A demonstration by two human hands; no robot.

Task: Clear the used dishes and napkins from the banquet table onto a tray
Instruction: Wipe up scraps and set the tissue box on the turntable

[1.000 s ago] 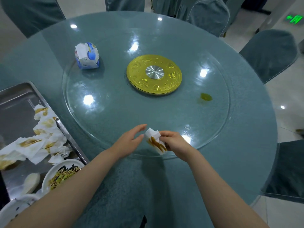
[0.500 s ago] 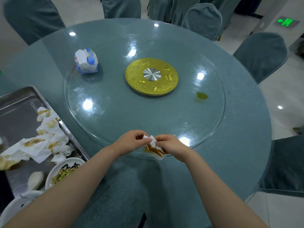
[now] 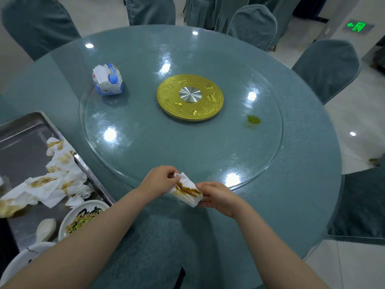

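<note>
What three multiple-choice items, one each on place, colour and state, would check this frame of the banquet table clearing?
1. Where is the metal tray?
A. at the table's left edge
B. on the glass turntable
C. on a chair

2. What colour is the spill on the glass turntable?
A. red
B. yellow-green
C. black

3. What holds the stained napkin?
A. left hand alone
B. nothing
C. both hands

Key: 1 A, the tray sits beside the turntable at the left; 2 B, a yellow-green smear right of the gold hub; 3 C, the left hand and right hand each pinch an end.
</note>
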